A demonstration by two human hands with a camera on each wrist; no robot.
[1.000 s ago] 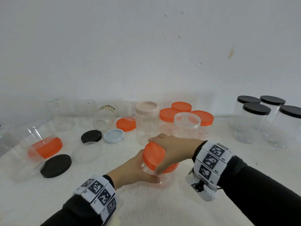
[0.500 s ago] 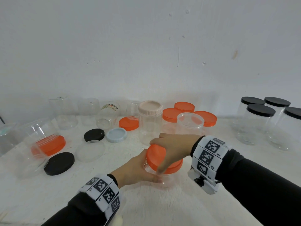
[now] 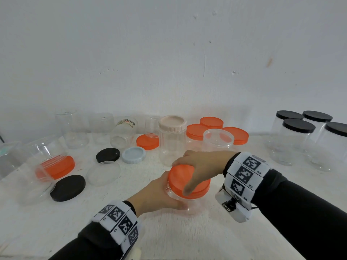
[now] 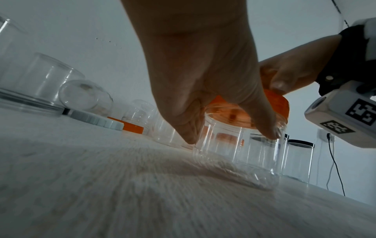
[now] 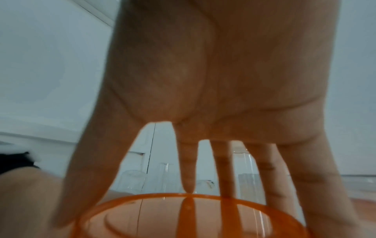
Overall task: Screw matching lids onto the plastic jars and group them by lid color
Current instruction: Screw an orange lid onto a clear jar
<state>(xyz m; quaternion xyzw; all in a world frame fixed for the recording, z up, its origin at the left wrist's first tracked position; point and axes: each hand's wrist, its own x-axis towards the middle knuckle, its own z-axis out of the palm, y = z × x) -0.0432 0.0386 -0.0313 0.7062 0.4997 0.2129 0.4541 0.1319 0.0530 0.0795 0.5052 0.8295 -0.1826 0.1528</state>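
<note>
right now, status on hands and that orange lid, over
Left hand grips clear jar on table. Right hand fingers curled over orange lid, seated on jar. Nothing in the way.

I see the held jar (image 3: pixel 187 202) at table (image 3: pixel 187 237) centre front, lid (image 3: pixel 187 182) on it. Lidded jars (image 3: pixel 298 141) group far right. Loose lids (image 3: pixel 108 155) and open jars (image 3: pixel 72 128) sit left, more jars (image 3: pixel 217 139) directly behind.
</note>
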